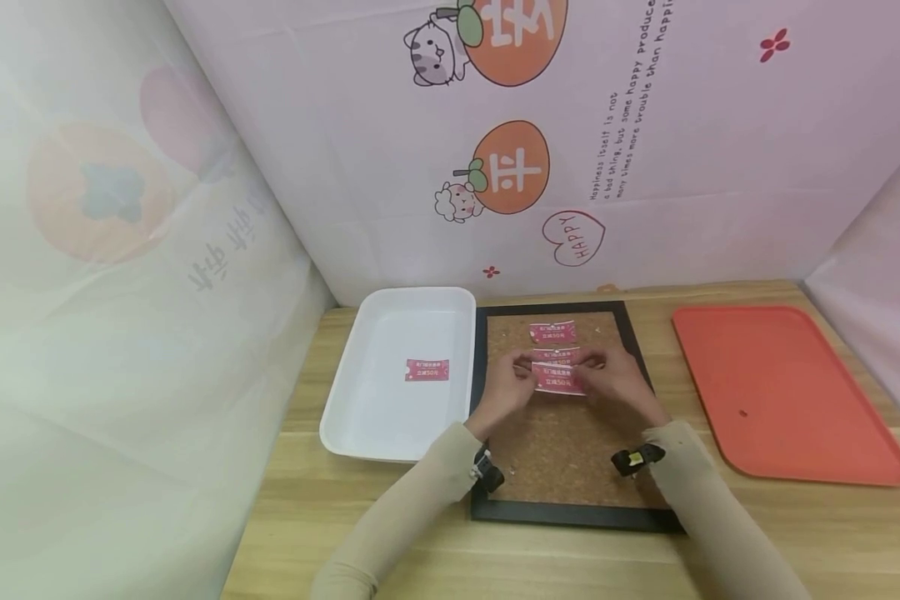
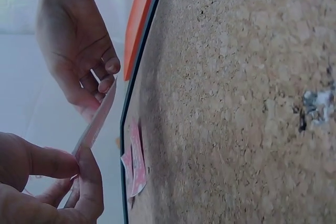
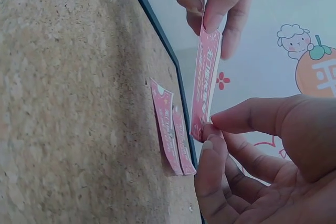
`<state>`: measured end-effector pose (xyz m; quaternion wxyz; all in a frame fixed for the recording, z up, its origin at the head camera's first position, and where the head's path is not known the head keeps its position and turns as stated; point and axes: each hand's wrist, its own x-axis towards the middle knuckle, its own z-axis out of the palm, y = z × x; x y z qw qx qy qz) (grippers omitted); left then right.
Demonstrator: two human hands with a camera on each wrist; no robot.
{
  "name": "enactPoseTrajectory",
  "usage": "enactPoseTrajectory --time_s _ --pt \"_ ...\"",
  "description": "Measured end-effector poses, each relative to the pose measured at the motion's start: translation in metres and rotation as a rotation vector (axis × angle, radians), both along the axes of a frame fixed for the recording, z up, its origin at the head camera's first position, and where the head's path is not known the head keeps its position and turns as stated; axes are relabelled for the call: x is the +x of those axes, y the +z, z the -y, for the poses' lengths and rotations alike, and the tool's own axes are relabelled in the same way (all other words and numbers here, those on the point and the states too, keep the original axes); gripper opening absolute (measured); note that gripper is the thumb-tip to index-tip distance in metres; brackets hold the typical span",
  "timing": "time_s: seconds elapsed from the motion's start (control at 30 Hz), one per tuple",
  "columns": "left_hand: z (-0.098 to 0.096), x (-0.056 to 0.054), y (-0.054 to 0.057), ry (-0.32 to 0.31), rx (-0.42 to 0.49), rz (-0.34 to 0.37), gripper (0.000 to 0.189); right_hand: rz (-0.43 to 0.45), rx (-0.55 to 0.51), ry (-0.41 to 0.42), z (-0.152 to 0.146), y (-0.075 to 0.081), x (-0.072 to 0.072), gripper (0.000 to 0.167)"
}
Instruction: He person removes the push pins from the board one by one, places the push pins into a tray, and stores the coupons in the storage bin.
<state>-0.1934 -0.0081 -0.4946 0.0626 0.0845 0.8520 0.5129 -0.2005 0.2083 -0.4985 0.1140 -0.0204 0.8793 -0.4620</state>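
Observation:
Both hands hold a pink coupon (image 1: pixel 558 379) with white printing, raised above a black-framed corkboard (image 1: pixel 555 462). My left hand (image 1: pixel 508 385) pinches the coupon's left end between thumb and fingers. At the opposite end, my right hand (image 1: pixel 617 382) pinches it too, as the right wrist view makes plain with its thumb and fingertip on the strip (image 3: pixel 203 85). Two more pink coupons lie on the cork: an upper one (image 1: pixel 552 332) near the far edge and a lower one (image 1: pixel 557 355) partly hidden behind the held coupon.
Left of the board stands a white tray (image 1: pixel 382 417) with one pink coupon (image 1: pixel 427 370) in it. A red tray (image 1: pixel 780 383) lies to the right, with a small dark spot on it. Printed cloth walls (image 1: pixel 360 167) enclose the wooden table (image 1: pixel 307 508).

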Motion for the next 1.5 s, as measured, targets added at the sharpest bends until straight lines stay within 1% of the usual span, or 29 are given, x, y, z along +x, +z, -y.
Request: enactPoseTrajectory --time_s 0.1,0.27,0.33,0.43,0.63,0.77,0.9,0.97,1.1,1.2,1.33,1.43,1.5 --pt "0.002 0.001 0.002 0.011 0.001 -0.005 0.03 -0.006 -0.011 0.002 -0.002 0.002 0.002 0.028" --pt "0.008 0.002 0.006 0.033 0.018 0.0 0.03 -0.049 0.015 0.002 -0.004 0.008 0.003 0.029" --pt "0.011 0.001 0.008 0.044 0.015 -0.009 0.029 -0.086 0.031 0.0 -0.004 0.009 0.003 0.028" --pt "0.016 -0.001 0.011 0.058 0.018 -0.026 0.029 -0.114 0.037 -0.013 -0.006 0.01 0.004 0.027" --pt "0.03 -0.004 0.019 0.089 0.043 -0.032 0.029 -0.221 0.039 -0.028 -0.01 0.016 0.005 0.022" --pt "0.041 -0.004 0.025 0.107 0.058 -0.057 0.031 -0.21 0.031 -0.045 -0.012 0.022 0.008 0.025" --pt "0.052 -0.004 0.03 0.137 0.072 -0.046 0.032 -0.217 0.052 -0.055 -0.015 0.022 0.01 0.028" --pt "0.058 -0.005 0.031 0.146 0.083 -0.034 0.032 -0.224 0.067 -0.061 -0.018 0.02 0.011 0.026" --pt "0.07 -0.01 0.031 0.155 0.103 -0.036 0.033 -0.213 0.076 -0.076 -0.024 0.016 0.014 0.023" --pt "0.08 -0.014 0.032 0.176 0.12 -0.034 0.034 -0.202 0.08 -0.071 -0.031 0.015 0.016 0.024" --pt "0.093 -0.018 0.034 0.212 0.126 -0.006 0.035 -0.204 0.078 -0.056 -0.042 0.017 0.019 0.026" --pt "0.103 -0.021 0.036 0.234 0.097 0.015 0.035 -0.197 0.054 -0.057 -0.049 0.018 0.02 0.026" --pt "0.11 -0.023 0.036 0.248 0.075 0.026 0.034 -0.19 0.032 -0.058 -0.054 0.016 0.02 0.027"
